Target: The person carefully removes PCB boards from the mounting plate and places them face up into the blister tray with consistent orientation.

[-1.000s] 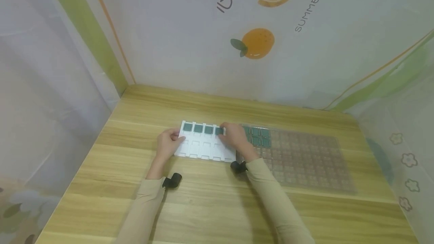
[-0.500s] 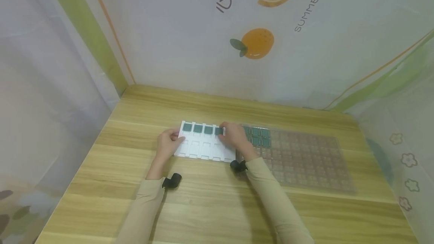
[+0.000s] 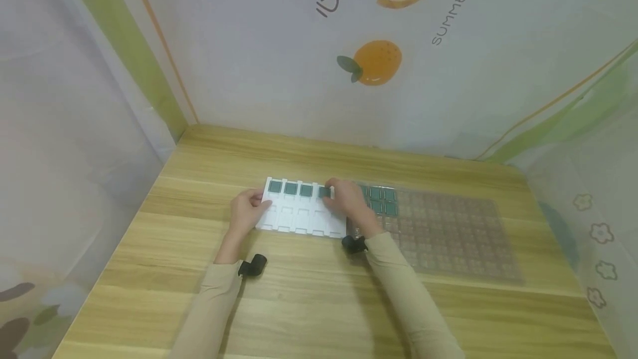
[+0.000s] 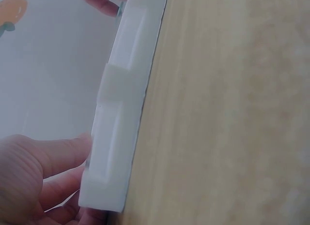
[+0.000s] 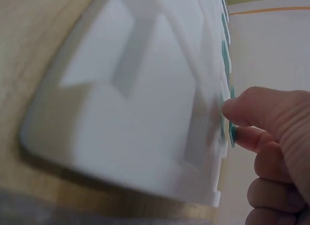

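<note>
A white plastic tray (image 3: 294, 218) with rows of shallow pockets sits on the table. Green square chips (image 3: 291, 188) lie along its far row. My left hand (image 3: 245, 212) grips the tray's left edge, thumb over the top, other fingers at the side and partly hidden. Over the far right part of the tray, my right hand (image 3: 347, 199) pinches a green square chip (image 5: 233, 136) between thumb and forefinger. In the right wrist view this chip stands slightly off the tray's surface; the fingers cover part of it.
A clear gridded tray (image 3: 448, 231) lies to the right, with several green chips (image 3: 383, 201) in its far left cells; my right hand and forearm cover part of it. A printed curtain (image 3: 279, 71) hangs behind the table's far edge.
My right hand has shifted slightly to the right, and the green chip at its fingertips has moved right with it. The left hand and white tray have stayed put.
</note>
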Action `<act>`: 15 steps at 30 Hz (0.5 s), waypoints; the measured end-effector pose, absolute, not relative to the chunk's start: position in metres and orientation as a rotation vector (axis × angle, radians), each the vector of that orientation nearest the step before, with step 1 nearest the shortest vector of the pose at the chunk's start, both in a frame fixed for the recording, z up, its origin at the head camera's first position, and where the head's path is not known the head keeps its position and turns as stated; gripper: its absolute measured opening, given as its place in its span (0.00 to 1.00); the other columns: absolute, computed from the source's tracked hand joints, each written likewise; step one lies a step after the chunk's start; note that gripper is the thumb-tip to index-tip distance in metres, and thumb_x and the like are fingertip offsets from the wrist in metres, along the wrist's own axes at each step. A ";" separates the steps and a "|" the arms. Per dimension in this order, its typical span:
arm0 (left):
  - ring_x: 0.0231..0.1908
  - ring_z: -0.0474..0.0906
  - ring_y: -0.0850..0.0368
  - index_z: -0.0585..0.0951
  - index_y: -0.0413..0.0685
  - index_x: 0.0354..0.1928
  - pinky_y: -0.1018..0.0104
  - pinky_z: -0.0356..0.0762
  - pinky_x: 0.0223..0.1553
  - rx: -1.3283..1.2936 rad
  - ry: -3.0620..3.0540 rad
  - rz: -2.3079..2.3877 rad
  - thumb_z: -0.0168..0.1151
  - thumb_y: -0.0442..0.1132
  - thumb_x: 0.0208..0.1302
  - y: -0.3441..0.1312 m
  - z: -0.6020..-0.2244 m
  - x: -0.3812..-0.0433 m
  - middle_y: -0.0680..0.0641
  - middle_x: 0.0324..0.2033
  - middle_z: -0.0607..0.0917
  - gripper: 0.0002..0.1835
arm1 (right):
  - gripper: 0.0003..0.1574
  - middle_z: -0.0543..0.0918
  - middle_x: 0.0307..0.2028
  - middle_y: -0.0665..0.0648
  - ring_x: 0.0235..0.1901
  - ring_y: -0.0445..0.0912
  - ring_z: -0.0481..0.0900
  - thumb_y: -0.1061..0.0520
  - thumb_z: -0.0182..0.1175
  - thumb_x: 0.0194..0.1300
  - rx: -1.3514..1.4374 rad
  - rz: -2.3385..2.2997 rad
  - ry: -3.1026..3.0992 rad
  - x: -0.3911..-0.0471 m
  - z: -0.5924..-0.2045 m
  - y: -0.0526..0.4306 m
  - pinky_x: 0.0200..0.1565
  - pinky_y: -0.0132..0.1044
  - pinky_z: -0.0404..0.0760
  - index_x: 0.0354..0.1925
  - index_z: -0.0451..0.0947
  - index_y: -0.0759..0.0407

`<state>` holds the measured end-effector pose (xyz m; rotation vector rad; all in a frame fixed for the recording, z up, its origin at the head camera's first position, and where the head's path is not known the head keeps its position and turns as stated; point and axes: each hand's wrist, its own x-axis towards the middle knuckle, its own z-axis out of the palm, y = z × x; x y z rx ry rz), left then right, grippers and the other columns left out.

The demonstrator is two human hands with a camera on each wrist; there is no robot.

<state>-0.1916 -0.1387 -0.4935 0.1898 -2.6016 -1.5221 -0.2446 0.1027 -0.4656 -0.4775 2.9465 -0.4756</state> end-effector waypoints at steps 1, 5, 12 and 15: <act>0.38 0.78 0.41 0.77 0.27 0.48 0.52 0.78 0.42 0.187 -2.602 -1.521 0.65 0.29 0.55 -0.138 -0.493 -0.192 0.31 0.39 0.82 0.18 | 0.22 0.84 0.36 0.57 0.25 0.45 0.74 0.53 0.64 0.58 -0.480 -0.482 2.946 -0.244 -0.465 0.104 0.29 0.35 0.74 0.51 0.78 0.59; 0.38 0.78 0.40 0.77 0.26 0.48 0.52 0.78 0.42 0.179 -2.611 -1.517 0.65 0.29 0.56 -0.138 -0.492 -0.192 0.31 0.39 0.81 0.18 | 0.22 0.84 0.36 0.57 0.26 0.45 0.74 0.53 0.64 0.57 -0.499 -0.498 2.951 -0.242 -0.464 0.110 0.28 0.34 0.73 0.50 0.78 0.59; 0.38 0.78 0.40 0.77 0.26 0.48 0.52 0.78 0.42 0.184 -2.610 -1.516 0.65 0.29 0.55 -0.138 -0.493 -0.192 0.31 0.39 0.81 0.18 | 0.21 0.79 0.23 0.53 0.21 0.44 0.69 0.52 0.64 0.58 -0.514 -0.489 2.972 -0.238 -0.463 0.115 0.21 0.32 0.65 0.48 0.78 0.60; 0.38 0.78 0.41 0.77 0.27 0.48 0.53 0.78 0.41 0.188 -2.609 -1.507 0.65 0.29 0.55 -0.138 -0.493 -0.191 0.31 0.39 0.82 0.18 | 0.21 0.79 0.24 0.52 0.22 0.43 0.68 0.52 0.64 0.58 -0.527 -0.498 2.981 -0.234 -0.463 0.118 0.22 0.31 0.66 0.48 0.79 0.60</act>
